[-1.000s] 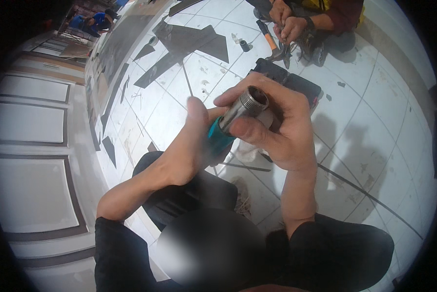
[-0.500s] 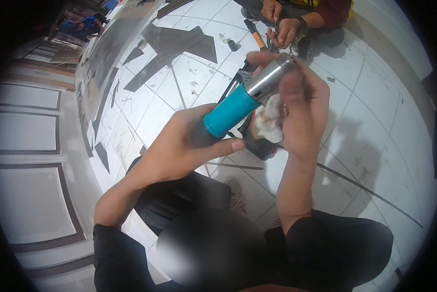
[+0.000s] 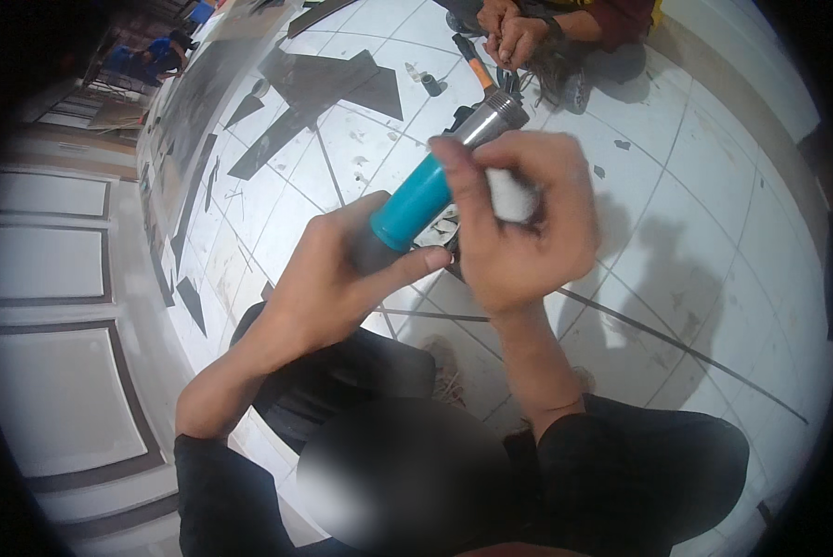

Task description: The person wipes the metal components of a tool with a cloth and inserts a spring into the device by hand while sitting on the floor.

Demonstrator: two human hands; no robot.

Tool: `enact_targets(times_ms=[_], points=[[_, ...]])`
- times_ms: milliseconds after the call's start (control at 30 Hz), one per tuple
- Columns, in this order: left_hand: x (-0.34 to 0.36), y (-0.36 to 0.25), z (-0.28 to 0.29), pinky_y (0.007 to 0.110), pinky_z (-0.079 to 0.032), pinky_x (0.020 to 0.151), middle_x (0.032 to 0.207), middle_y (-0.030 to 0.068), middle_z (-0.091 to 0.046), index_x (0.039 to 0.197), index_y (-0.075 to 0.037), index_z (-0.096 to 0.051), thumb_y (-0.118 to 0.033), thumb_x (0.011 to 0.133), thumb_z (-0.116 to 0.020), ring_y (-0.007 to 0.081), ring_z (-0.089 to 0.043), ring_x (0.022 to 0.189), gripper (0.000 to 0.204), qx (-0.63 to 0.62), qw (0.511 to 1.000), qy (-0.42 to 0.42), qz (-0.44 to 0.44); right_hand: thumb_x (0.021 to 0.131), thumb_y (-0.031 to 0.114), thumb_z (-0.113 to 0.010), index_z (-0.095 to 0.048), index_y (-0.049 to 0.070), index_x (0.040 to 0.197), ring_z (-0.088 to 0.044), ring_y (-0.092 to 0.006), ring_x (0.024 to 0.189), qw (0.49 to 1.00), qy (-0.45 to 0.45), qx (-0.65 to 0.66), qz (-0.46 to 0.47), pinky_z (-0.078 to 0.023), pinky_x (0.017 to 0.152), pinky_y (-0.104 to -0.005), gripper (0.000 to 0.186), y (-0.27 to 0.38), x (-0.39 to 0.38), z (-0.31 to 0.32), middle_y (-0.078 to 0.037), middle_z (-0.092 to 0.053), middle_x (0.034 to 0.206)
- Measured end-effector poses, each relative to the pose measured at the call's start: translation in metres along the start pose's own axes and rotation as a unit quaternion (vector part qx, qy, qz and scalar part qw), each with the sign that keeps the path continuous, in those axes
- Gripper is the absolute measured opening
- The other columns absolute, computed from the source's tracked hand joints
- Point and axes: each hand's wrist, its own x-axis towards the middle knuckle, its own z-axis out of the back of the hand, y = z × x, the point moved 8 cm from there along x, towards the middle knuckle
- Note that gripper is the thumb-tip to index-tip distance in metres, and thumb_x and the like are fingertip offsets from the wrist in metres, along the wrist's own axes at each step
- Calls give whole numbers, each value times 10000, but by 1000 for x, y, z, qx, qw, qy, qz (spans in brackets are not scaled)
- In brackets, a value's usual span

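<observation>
My left hand (image 3: 372,271) is closed around the lower end of a tube tool (image 3: 407,204) with a glossy teal sleeve and a threaded steel top, angled up to the right. My right hand (image 3: 519,232) is curled around a bunched white cloth (image 3: 514,193), its thumb raised against the upper part of the teal sleeve and its fingers just right of the steel section. Behind both hands, dark objects on the floor are mostly hidden.
Another person's hands (image 3: 514,37) work above a hammer with an orange-banded handle (image 3: 477,70). A small dark cylinder (image 3: 431,85) and cut grey sheet pieces (image 3: 370,93) lie on the tiled floor (image 3: 676,241). Panelled boards (image 3: 54,390) line the left; a blue-clad person (image 3: 161,60) is farther back.
The tube has turned from upright to slanted, exposing its teal sleeve. My right hand first moved up along the steel end, then down and left over the tube with the cloth.
</observation>
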Motion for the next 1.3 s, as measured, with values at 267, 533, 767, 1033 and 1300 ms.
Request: enact_targets(times_ms=[267, 533, 767, 1033, 1300], points=[[1, -1, 6, 246, -388, 602, 756, -7, -562, 1037, 14, -645, -209, 895, -799, 59, -464, 685, 306, -31, 998, -43, 13, 781, -16, -832, -730, 2, 1030, -651, -186, 759, 993, 0, 20, 118, -495, 635, -271, 270, 10, -7, -8, -73, -708, 910], [-6, 3, 12, 264, -433, 643, 797, 0, -583, 1115, 59, -650, -270, 854, -848, 89, -516, 715, 464, -40, 996, -52, 63, 941, 5, -691, -638, -20, 1088, -687, -109, 841, 918, 15, 296, -264, -530, 653, -239, 159, -52, -13, -15, -69, -705, 981], [4, 1, 1, 284, -442, 639, 721, 44, -582, 1073, 48, -648, -259, 835, -856, 103, -505, 678, 441, 6, 1000, -3, -11, 1044, 185, -559, -574, 6, 1235, -704, -166, 937, 735, 73, 519, -431, -572, 803, -280, 262, -53, -37, -45, -144, -704, 1058], [21, 0, 29, 350, -523, 856, 1001, 160, -721, 1233, 20, -643, -105, 771, -845, 214, -687, 922, 519, 82, 984, -97, -122, 1000, 388, -592, -370, -74, 1490, -663, -306, 1157, 684, 64, 646, -333, -494, 1048, -398, 708, -30, -32, -52, -220, -663, 1254], [33, 10, 26, 364, -490, 730, 881, 148, -629, 947, 24, -621, -12, 769, -705, 256, -632, 803, 200, 43, 987, -50, -144, 714, 0, -775, -727, -19, 1178, -719, -256, 979, 926, 179, 325, -66, -572, 822, -338, 466, 10, -11, -38, -162, -751, 1094]])
